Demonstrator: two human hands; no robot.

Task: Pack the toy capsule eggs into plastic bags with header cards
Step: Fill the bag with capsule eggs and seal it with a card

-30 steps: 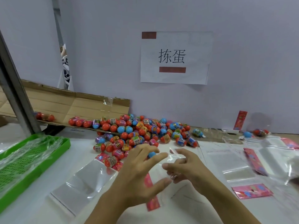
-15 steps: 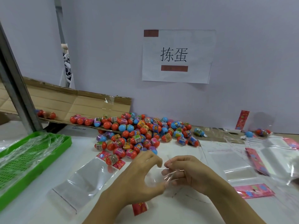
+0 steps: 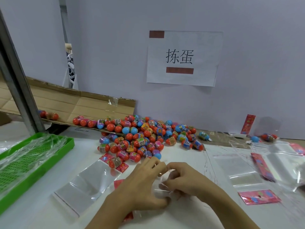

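Both hands, left hand (image 3: 142, 184) and right hand (image 3: 184, 180), pinch a clear plastic bag (image 3: 162, 187) near the egg pile (image 3: 145, 138); the bag's contents are unclear.

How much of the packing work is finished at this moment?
Done: hardly any; one bagged egg seems to lie far right by the wall. In hand: left hand and right hand pinch a clear bag, no egg visibly inside. Left: the egg pile and empty bags.

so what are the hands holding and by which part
Both the left hand and right hand pinch a clear plastic bag at its open edge.
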